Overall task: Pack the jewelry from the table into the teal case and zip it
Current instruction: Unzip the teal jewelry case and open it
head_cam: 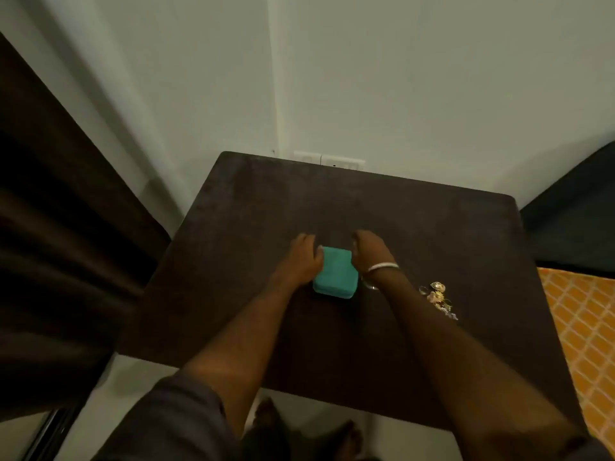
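the teal case sits closed near the middle of the dark table, and both hands are on it. the left hand presses against its left side with fingers reaching past the far corner; the right hand curls over its right side, a pale bangle on that wrist. whether either hand truly grips the case or only touches it is unclear. the jewelry, a small gold-and-pale heap, lies on the table to the right, apart from the case. so packing looks barely begun: the case needs opening, the pieces moved in, then zipping.
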